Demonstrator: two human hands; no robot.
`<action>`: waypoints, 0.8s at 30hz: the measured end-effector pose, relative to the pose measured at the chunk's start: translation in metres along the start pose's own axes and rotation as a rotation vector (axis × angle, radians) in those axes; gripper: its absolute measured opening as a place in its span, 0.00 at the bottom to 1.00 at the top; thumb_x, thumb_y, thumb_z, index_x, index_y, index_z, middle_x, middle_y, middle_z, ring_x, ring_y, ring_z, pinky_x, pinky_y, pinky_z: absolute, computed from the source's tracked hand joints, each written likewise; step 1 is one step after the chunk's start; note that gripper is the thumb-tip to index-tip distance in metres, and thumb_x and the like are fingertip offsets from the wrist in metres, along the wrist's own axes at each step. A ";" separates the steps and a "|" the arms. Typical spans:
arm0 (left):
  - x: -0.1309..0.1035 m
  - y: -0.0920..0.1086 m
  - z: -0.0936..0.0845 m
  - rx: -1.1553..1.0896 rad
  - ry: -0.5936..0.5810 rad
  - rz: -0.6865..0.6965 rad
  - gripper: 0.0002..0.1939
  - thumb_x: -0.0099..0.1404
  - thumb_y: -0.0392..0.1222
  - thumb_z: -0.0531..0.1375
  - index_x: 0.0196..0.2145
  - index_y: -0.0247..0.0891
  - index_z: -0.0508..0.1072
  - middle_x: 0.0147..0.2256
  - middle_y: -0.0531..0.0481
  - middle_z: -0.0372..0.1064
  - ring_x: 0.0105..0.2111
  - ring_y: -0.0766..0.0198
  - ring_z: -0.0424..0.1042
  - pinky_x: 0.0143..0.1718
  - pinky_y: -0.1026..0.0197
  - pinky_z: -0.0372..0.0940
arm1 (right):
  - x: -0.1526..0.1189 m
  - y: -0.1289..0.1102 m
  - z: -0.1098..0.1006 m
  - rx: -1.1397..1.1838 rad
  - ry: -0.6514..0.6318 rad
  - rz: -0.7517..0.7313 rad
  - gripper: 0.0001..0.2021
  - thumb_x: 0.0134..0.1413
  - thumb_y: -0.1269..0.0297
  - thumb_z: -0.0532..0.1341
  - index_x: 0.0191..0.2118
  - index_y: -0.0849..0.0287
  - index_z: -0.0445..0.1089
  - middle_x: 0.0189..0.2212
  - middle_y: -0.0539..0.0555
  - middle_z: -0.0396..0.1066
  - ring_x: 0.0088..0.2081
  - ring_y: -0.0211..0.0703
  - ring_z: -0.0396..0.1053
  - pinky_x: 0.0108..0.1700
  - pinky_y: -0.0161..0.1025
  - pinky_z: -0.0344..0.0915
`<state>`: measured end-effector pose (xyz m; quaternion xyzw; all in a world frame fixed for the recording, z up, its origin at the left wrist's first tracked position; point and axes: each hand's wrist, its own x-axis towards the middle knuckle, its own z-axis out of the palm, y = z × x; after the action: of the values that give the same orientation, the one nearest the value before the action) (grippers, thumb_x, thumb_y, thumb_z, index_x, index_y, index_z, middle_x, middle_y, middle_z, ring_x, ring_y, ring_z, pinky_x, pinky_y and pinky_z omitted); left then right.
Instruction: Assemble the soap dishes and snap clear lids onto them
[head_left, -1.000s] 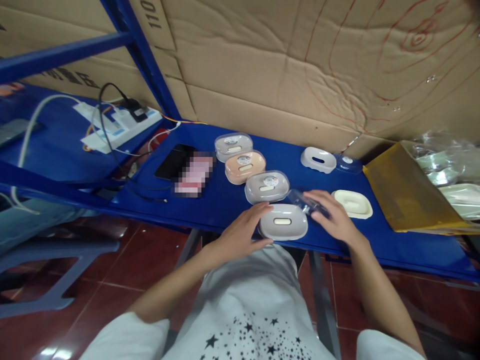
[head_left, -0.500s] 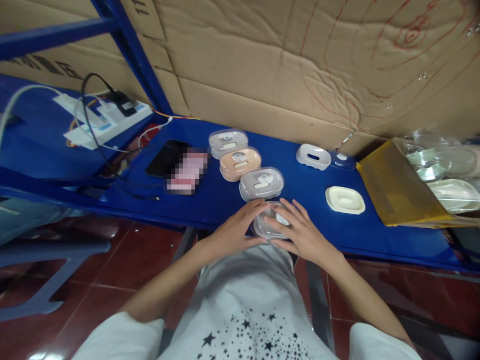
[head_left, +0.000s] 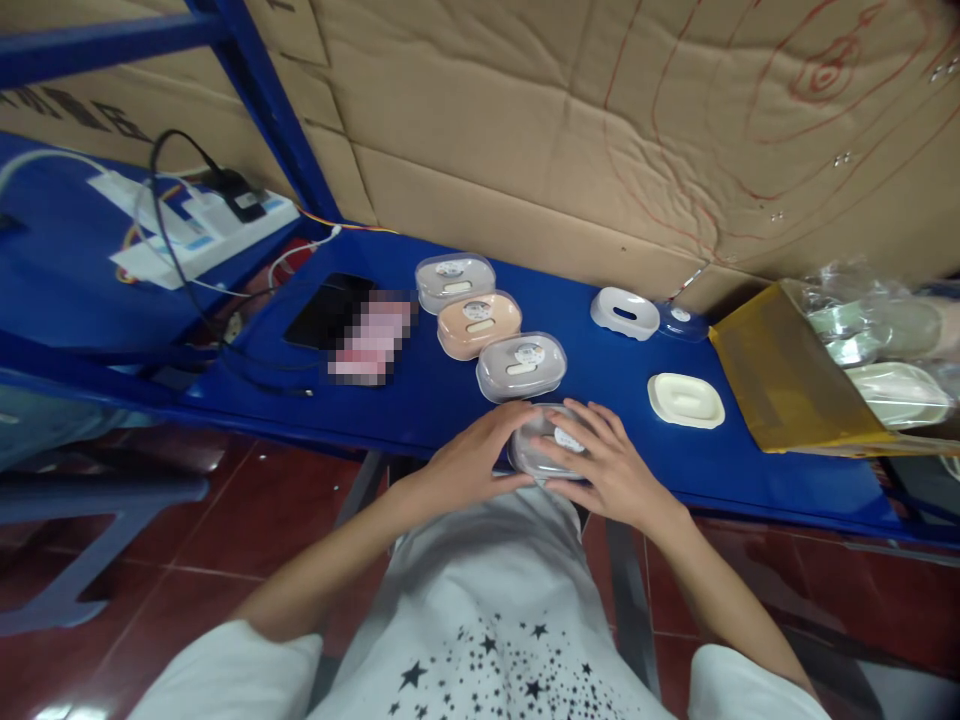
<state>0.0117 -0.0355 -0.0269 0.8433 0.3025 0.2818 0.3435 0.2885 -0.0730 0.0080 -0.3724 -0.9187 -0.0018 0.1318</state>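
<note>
A grey soap box (head_left: 531,450) with a clear lid and a round sticker sits at the table's front edge, between my hands. My left hand (head_left: 480,455) grips its left side, thumb at the near edge and fingers along the far edge. Over the lid's right side lies my right hand (head_left: 600,460), fingers spread on the top and partly covering the sticker. Just beyond stand a second grey soap box (head_left: 523,368), a peach soap box (head_left: 480,325) and a pale soap box (head_left: 455,283), all with clear lids, in a slanting row.
On the right of the blue table (head_left: 600,395) are a white soap dish part (head_left: 625,314), a clear lid (head_left: 681,318) and a cream tray (head_left: 686,401). A carton (head_left: 787,370) holds bagged parts. Leftward lie a black phone (head_left: 326,312) and a power strip (head_left: 210,240) with cables.
The view has shifted slightly. Both hands stay around the grey soap box, with almost no change in their grip; the other soap boxes have not moved.
</note>
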 end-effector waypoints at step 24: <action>0.036 0.002 0.002 0.714 0.352 -0.118 0.28 0.77 0.52 0.60 0.70 0.41 0.69 0.66 0.27 0.63 0.64 0.32 0.68 0.59 0.34 0.67 | -0.084 0.055 -0.008 -0.125 0.071 0.674 0.29 0.78 0.46 0.50 0.76 0.48 0.58 0.73 0.62 0.64 0.68 0.63 0.67 0.63 0.63 0.64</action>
<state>0.0372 -0.0122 -0.0167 0.8296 0.4835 0.2791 -0.0125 0.3860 -0.0914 -0.0096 -0.6621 -0.7368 -0.0272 0.1339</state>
